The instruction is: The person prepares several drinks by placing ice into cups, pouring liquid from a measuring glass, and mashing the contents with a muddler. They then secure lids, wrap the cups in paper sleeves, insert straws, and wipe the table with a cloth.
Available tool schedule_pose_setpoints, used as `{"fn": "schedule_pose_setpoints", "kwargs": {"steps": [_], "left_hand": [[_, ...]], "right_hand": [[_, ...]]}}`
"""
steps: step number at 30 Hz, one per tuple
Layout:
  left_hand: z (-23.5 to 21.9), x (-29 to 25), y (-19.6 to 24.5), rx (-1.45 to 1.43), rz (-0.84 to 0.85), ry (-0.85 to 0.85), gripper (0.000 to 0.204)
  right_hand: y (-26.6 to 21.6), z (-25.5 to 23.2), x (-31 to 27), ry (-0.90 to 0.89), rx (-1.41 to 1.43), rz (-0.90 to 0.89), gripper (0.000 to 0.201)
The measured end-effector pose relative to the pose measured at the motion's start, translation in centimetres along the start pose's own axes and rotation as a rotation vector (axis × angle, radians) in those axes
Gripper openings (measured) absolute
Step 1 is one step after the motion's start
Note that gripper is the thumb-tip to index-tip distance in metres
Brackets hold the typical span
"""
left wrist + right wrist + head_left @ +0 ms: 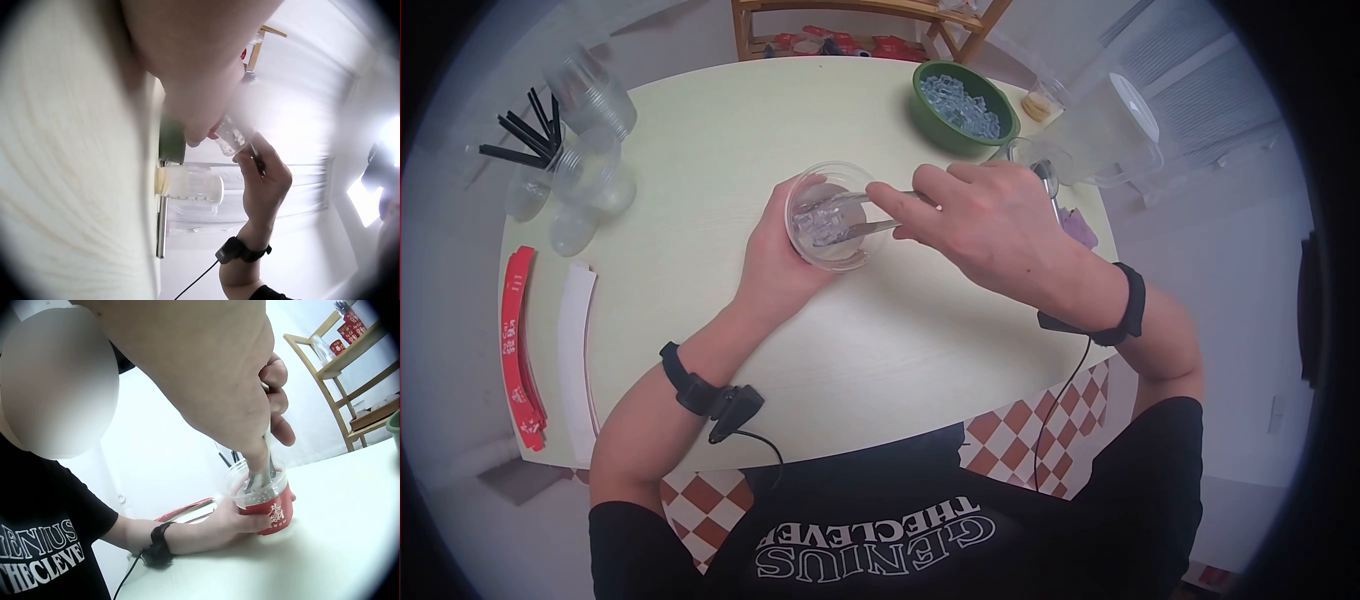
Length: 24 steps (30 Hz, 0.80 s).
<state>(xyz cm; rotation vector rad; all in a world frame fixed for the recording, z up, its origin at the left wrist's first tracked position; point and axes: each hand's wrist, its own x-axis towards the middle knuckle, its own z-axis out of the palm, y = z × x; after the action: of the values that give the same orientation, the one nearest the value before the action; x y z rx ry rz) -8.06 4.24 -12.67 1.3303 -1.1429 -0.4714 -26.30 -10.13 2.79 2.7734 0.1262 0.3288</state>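
My left hand point(768, 250) grips a clear plastic cup point(843, 262) from its side, over the table. The right wrist view shows a red paper sleeve point(278, 511) with white lettering around this cup. My right hand point(995, 220) holds metal tongs point(868, 230), their ends reaching down through the cup's mouth. Between and around those ends lie clear ice cubes point(822, 220) inside the cup. Beyond, near the table's far edge, a green bowl point(932, 128) is filled with more clear ice cubes point(962, 105).
On the left of the table point(700, 130) stand stacked clear cups point(595, 95) and black straws point(520, 140), with red paper sleeves point(517, 350) and a white strip point(574, 360) nearer. A clear container point(1095, 130) and a purple cloth point(1079, 228) are at right. A wooden shelf point(745, 30) stands behind.
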Motion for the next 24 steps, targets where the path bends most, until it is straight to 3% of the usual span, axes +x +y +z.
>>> {"fn": "schedule_pose_setpoints", "kwargs": {"steps": [4,8,10,14,16,19,24], "left_hand": [[-0.1,0.1,0.3,0.078,0.024,0.022,0.085],[-0.1,0.0,0.7,0.05,0.012,-0.02,0.084],[-0.1,0.0,0.8,0.044,0.03,-0.009,0.084],[-0.2,0.1,0.9,0.041,-0.05,-0.025,0.086],[-0.3,0.1,0.9,0.021,-0.076,-0.035,0.089],[-0.3,0.0,1.0,-0.003,-0.075,-0.049,0.088],[-0.3,0.1,0.8,0.0,-0.06,-0.054,0.086]], "right_hand": [[0.4,-0.8,-0.5,0.12,0.009,0.021,0.035],[0.6,0.5,-1.5,0.056,-0.012,0.01,0.039],[0.7,0.1,-1.7,0.149,0.016,0.034,0.044],[1.0,0.2,-2.1,0.105,-0.011,0.033,0.048],[0.9,-0.2,-2.1,0.165,-0.006,0.026,0.055],[0.6,-0.2,-2.1,0.088,-0.016,0.005,0.056],[0.7,-0.1,-2.0,0.128,-0.005,-0.002,0.052]]}}
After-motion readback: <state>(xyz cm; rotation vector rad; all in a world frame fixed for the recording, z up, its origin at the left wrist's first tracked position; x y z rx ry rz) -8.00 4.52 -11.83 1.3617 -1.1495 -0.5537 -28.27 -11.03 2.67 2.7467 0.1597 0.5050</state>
